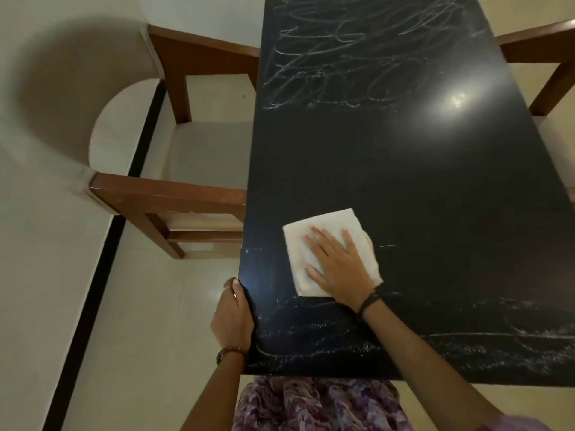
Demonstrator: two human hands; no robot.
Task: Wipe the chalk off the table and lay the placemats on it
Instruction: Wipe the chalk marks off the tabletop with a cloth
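Observation:
A long black table [404, 181] runs away from me. White chalk scribbles [357, 57] cover its far end, and smeared chalk marks [451, 340] lie along the near edge. The middle band is dark and free of chalk. My right hand [339, 265] lies flat, fingers spread, pressing a folded white cloth [314, 231] onto the table near its left side. My left hand [231, 315] grips the table's left edge close to the near corner. No placemats are in view.
A wooden armchair [174, 194] with a pale seat stands tucked against the table's left side. Another wooden chair [541, 54] shows at the right edge. Pale floor [140, 337] with a black strip lies to the left.

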